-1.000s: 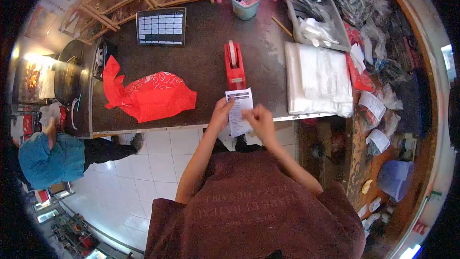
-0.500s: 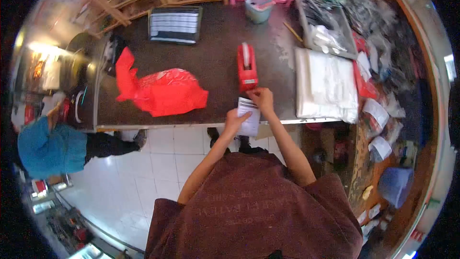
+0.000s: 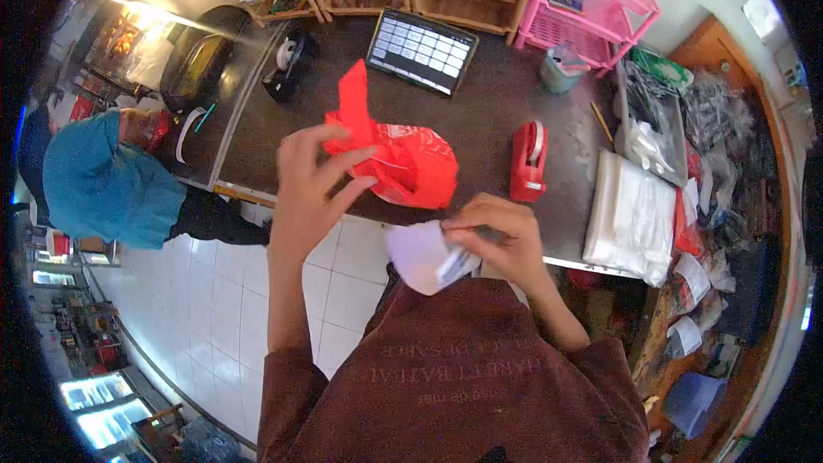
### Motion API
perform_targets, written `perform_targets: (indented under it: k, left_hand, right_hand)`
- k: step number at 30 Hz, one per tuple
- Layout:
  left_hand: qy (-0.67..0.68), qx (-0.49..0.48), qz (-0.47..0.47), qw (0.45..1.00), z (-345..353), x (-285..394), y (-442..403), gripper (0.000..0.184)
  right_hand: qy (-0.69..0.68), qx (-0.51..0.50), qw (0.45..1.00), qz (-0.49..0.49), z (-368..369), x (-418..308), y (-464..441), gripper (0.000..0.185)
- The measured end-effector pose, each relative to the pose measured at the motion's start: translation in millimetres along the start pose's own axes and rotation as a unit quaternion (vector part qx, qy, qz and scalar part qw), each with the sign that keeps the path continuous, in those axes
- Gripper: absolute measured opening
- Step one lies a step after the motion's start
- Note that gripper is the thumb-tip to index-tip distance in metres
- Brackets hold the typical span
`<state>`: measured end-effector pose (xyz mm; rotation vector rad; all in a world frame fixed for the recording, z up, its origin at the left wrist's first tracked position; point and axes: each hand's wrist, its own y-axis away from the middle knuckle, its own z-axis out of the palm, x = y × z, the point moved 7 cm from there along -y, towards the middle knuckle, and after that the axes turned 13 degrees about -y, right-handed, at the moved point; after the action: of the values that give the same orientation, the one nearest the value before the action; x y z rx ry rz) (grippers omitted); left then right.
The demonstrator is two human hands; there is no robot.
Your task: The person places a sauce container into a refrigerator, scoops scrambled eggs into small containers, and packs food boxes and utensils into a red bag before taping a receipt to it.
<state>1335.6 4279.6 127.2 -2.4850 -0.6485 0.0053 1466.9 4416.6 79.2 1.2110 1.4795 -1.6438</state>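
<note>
My left hand is at the left edge of a red plastic bag, its fingers spread apart and overlapping the bag in view. Whether they touch the bag I cannot tell. The bag lies crumpled on the dark table, one handle sticking up toward the back. Pinched in my right hand is a white paper slip, held in front of the table edge, curled and blurred by motion. A red tape dispenser stands on the table beyond my right hand.
A tablet lies at the back, with a cup and a pink rack to its right. Clear plastic bags are stacked at right, beside a grey bin. A person in a teal shirt is at left.
My left hand has let go of the paper slip and moved left to the red bag. My right hand has left the tape dispenser and now holds the slip. The view has shifted left.
</note>
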Motion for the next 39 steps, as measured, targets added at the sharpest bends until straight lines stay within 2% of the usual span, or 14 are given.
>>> perform_targets:
  k: [3, 5, 7, 9, 14, 18, 24, 27, 29, 32, 35, 38, 39]
  left_hand:
    - [-0.007, -0.041, 0.093, 0.995, 26.7, -16.4, -21.1, 0.019]
    - [0.020, -0.053, 0.148, 0.987, 40.4, -29.0, -24.1, 0.017]
    - [0.055, -0.054, 0.170, 0.982, 50.4, -38.3, -24.9, 0.015]
    - [0.093, -0.047, 0.192, 0.976, 56.1, -39.8, -25.7, 0.012]
    - [0.222, -0.066, 0.200, 0.952, 79.2, -47.3, -24.9, 0.011]
    - [0.305, -0.115, 0.184, 0.927, 93.6, -52.0, -24.5, 0.010]
    - [0.502, -0.256, 0.113, 0.818, 109.4, -63.5, -29.3, 0.014]
    - [0.380, -0.193, 0.182, 0.886, 98.0, -57.2, -34.1, 0.015]
    - [0.386, -0.193, 0.153, 0.889, 101.4, -59.4, -33.5, 0.015]
    - [0.383, -0.169, 0.135, 0.898, 103.9, -57.8, -30.1, 0.014]
    - [0.359, -0.135, 0.129, 0.915, 98.9, -53.8, -28.1, 0.013]
    - [0.348, -0.114, 0.119, 0.923, 97.3, -52.8, -27.7, 0.013]
    - [0.348, -0.108, 0.116, 0.924, 97.3, -52.2, -27.8, 0.012]
  right_hand:
    - [0.090, 0.009, 0.996, -0.007, 36.4, 0.2, -39.1, 0.017]
    - [0.185, 0.052, 0.980, -0.057, 46.0, 2.1, -55.8, 0.017]
    - [0.269, 0.093, 0.955, -0.086, 50.9, 10.8, -65.5, 0.016]
    - [0.275, 0.121, 0.952, -0.062, 50.8, 22.4, -71.2, 0.015]
    - [0.305, 0.165, 0.938, 0.016, 47.6, 41.3, -69.3, 0.018]
    - [0.311, 0.218, 0.925, 0.020, 49.0, 39.9, -69.5, 0.016]
    - [0.363, 0.157, 0.919, 0.000, 52.9, 37.5, -82.2, 0.016]
    - [0.341, 0.145, 0.929, 0.025, 49.5, 38.1, -86.1, 0.016]
    - [0.312, 0.139, 0.938, 0.056, 46.1, 41.6, -87.8, 0.016]
    - [0.302, 0.135, 0.942, 0.053, 41.9, 46.3, -87.4, 0.017]
    - [0.340, 0.141, 0.927, 0.077, 41.9, 45.6, -86.7, 0.019]
    - [0.308, 0.183, 0.932, 0.056, 39.3, 45.3, -84.0, 0.020]
    - [0.333, 0.144, 0.930, 0.053, 41.5, 43.9, -85.5, 0.020]
